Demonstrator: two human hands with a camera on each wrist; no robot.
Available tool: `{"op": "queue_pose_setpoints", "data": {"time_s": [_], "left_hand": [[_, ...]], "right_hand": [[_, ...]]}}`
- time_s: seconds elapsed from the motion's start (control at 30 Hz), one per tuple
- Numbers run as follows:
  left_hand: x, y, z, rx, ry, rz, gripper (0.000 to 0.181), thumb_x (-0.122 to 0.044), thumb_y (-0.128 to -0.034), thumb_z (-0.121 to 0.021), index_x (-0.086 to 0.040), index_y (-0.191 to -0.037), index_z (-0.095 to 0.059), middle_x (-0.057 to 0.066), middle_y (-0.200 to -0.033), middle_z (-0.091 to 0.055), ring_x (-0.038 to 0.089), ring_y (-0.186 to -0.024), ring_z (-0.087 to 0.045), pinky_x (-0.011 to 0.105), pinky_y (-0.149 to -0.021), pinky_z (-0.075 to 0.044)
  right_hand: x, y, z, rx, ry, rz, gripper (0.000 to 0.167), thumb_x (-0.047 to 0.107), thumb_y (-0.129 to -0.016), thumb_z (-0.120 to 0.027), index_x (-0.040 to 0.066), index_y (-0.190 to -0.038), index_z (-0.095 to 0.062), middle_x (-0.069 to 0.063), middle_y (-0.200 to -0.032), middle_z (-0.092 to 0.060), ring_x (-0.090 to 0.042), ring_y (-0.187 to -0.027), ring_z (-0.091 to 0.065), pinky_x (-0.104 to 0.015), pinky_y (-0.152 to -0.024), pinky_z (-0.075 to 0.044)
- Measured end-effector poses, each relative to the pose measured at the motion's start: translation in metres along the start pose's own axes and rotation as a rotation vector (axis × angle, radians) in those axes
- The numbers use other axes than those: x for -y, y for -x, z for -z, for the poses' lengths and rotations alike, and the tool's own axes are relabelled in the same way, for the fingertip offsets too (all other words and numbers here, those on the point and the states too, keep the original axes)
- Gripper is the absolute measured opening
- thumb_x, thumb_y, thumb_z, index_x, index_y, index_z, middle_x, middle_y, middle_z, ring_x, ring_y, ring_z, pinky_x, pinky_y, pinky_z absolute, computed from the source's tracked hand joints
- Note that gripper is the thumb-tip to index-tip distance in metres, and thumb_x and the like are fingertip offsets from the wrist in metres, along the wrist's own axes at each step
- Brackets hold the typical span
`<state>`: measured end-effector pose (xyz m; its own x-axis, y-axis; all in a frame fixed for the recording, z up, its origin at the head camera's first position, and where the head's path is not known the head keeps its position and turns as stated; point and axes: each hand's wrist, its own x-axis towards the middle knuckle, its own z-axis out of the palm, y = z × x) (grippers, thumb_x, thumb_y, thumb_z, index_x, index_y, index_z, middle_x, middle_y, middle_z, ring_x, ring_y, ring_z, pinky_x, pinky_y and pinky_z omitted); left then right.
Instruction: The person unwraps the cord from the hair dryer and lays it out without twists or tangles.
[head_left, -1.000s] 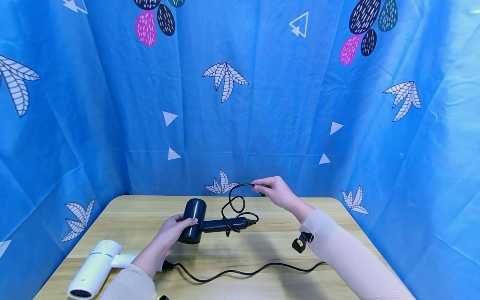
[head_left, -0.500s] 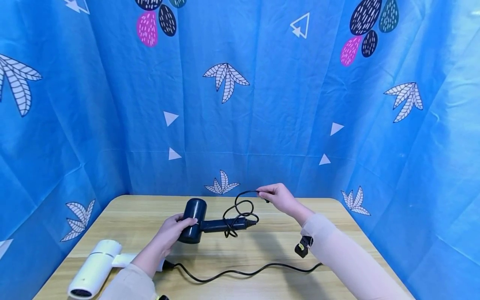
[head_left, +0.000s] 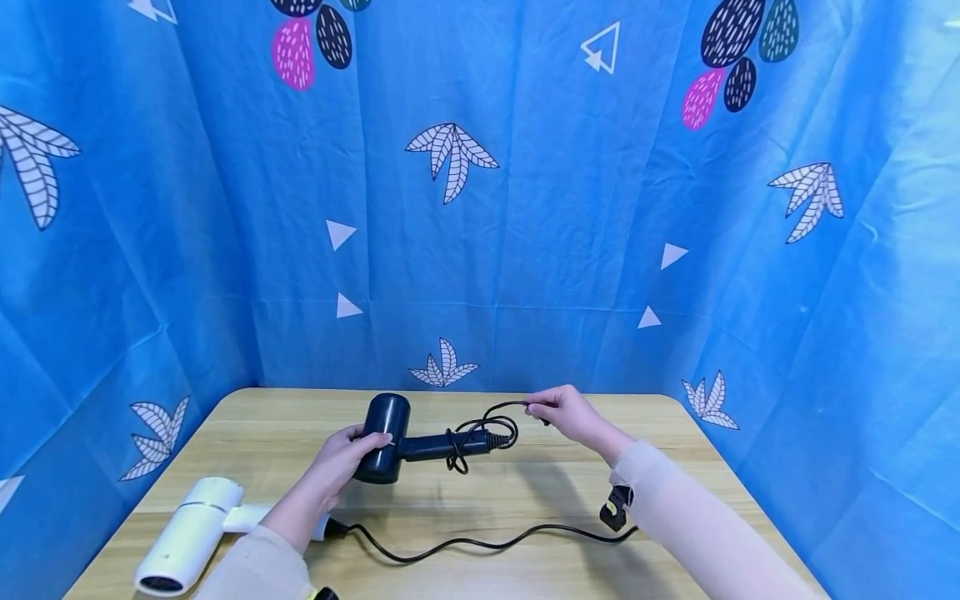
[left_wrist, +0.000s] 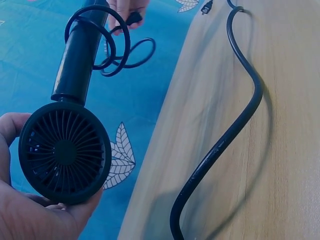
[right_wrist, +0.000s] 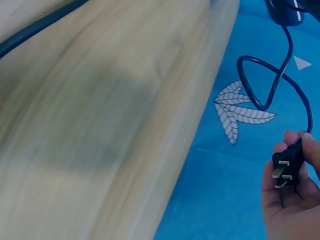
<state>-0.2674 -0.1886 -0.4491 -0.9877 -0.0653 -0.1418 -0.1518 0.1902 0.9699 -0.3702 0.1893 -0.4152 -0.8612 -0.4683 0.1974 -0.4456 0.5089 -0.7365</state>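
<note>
My left hand (head_left: 339, 463) grips the barrel of a dark hair dryer (head_left: 387, 425), held above the table with its handle pointing right. The slatted round end of the hair dryer (left_wrist: 65, 152) faces the camera in the left wrist view. Its black cord (head_left: 459, 450) loops around the handle and runs on to my right hand (head_left: 567, 414). Between thumb and fingers, that hand pinches the two-prong plug (right_wrist: 287, 165), prongs outward in the right wrist view. A white hair dryer (head_left: 187, 537) lies at the left front, partly hidden behind my left forearm.
The white dryer's black cord (head_left: 480, 546) winds across the wooden table (head_left: 300, 417) toward the right forearm. Another plug (left_wrist: 206, 7) lies on the wood in the left wrist view. A blue patterned curtain (head_left: 465, 267) encloses the back and sides.
My right hand has moved down and a little right with the plug. The cord loops have dropped closer around the dark dryer's handle. My left hand stays nearly still.
</note>
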Motion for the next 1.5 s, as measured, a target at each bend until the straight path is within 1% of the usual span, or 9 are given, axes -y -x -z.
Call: {"op": "queue_pose_setpoints", "data": {"time_s": [0.13,0.37,0.5,0.67,0.93,1.13,1.3,1.43,1.5], "left_hand": [[0.001,0.001,0.001,-0.004,0.004,0.003,0.077,-0.046,-0.0920,-0.067,0.004,-0.145,-0.040,0.026,-0.131,-0.057,0.031,-0.112,-0.059,0.051,-0.100,-0.042],[0.003,0.000,0.003,-0.003,0.060,-0.001,0.077,-0.041,-0.0921,-0.068,0.005,-0.146,-0.039,0.026,-0.131,-0.056,0.028,-0.108,-0.061,0.046,-0.099,-0.045],[0.004,0.000,0.004,-0.001,0.062,0.003,0.077,-0.042,-0.0924,-0.068,0.005,-0.147,-0.038,0.027,-0.132,-0.056,0.028,-0.108,-0.062,0.046,-0.099,-0.045],[0.004,0.001,0.003,0.002,0.056,0.009,0.078,-0.042,-0.0927,-0.067,0.004,-0.147,-0.037,0.028,-0.133,-0.055,0.029,-0.109,-0.061,0.047,-0.098,-0.046],[0.004,0.000,0.002,0.006,0.059,0.006,0.078,-0.043,-0.0926,-0.068,0.004,-0.147,-0.037,0.027,-0.133,-0.055,0.028,-0.108,-0.061,0.046,-0.097,-0.046],[0.004,0.000,0.002,0.007,0.058,0.014,0.079,-0.043,-0.0925,-0.068,0.003,-0.148,-0.036,0.028,-0.135,-0.053,0.030,-0.110,-0.060,0.046,-0.098,-0.045],[0.004,0.000,0.002,0.004,0.055,0.017,0.079,-0.044,-0.0925,-0.067,0.002,-0.148,-0.036,0.028,-0.136,-0.052,0.031,-0.112,-0.059,0.047,-0.099,-0.045],[0.005,-0.001,0.002,0.002,0.057,0.018,0.078,-0.043,-0.0925,-0.068,0.003,-0.148,-0.036,0.028,-0.135,-0.053,0.031,-0.111,-0.059,0.046,-0.098,-0.045],[0.005,-0.001,0.002,0.002,0.057,0.017,0.078,-0.043,-0.0924,-0.068,0.003,-0.148,-0.037,0.028,-0.135,-0.053,0.030,-0.111,-0.060,0.046,-0.098,-0.045]], "right_hand": [[-0.011,0.005,-0.004,0.011,0.005,0.003,0.024,0.009,-0.098,-0.064,-0.004,-0.116,-0.072,-0.013,-0.103,-0.075,-0.017,-0.091,-0.067,-0.029,-0.073,-0.054],[-0.024,0.015,-0.010,0.029,-0.018,-0.032,0.025,0.010,-0.097,-0.065,-0.006,-0.115,-0.071,-0.013,-0.098,-0.075,-0.014,-0.082,-0.062,-0.026,-0.066,-0.050],[-0.029,0.019,-0.013,0.046,-0.020,-0.056,0.024,0.009,-0.097,-0.065,-0.005,-0.115,-0.072,-0.012,-0.097,-0.075,-0.010,-0.076,-0.059,-0.023,-0.064,-0.048],[-0.037,0.024,-0.016,0.055,-0.046,-0.068,0.022,0.008,-0.097,-0.064,-0.005,-0.113,-0.073,-0.012,-0.098,-0.075,-0.010,-0.075,-0.058,-0.024,-0.061,-0.047],[-0.043,0.032,-0.017,0.084,-0.043,-0.080,0.023,0.007,-0.098,-0.063,-0.007,-0.114,-0.071,-0.018,-0.102,-0.074,-0.012,-0.089,-0.065,-0.025,-0.073,-0.052],[-0.053,0.034,-0.017,0.103,0.020,-0.061,0.021,0.007,-0.096,-0.065,-0.008,-0.110,-0.072,-0.010,-0.094,-0.074,-0.009,-0.084,-0.062,-0.023,-0.071,-0.051],[-0.060,0.037,-0.016,0.151,0.089,-0.035,0.020,0.009,-0.096,-0.066,-0.005,-0.109,-0.073,-0.010,-0.093,-0.074,-0.010,-0.080,-0.062,-0.024,-0.070,-0.052],[-0.064,0.039,-0.014,0.196,0.099,-0.020,0.021,0.009,-0.095,-0.068,-0.006,-0.109,-0.073,-0.010,-0.094,-0.074,-0.011,-0.082,-0.065,-0.024,-0.073,-0.053],[-0.065,0.039,-0.014,0.216,0.096,-0.021,0.021,0.009,-0.095,-0.067,-0.006,-0.109,-0.073,-0.010,-0.091,-0.074,-0.011,-0.079,-0.064,-0.025,-0.072,-0.053]]}}
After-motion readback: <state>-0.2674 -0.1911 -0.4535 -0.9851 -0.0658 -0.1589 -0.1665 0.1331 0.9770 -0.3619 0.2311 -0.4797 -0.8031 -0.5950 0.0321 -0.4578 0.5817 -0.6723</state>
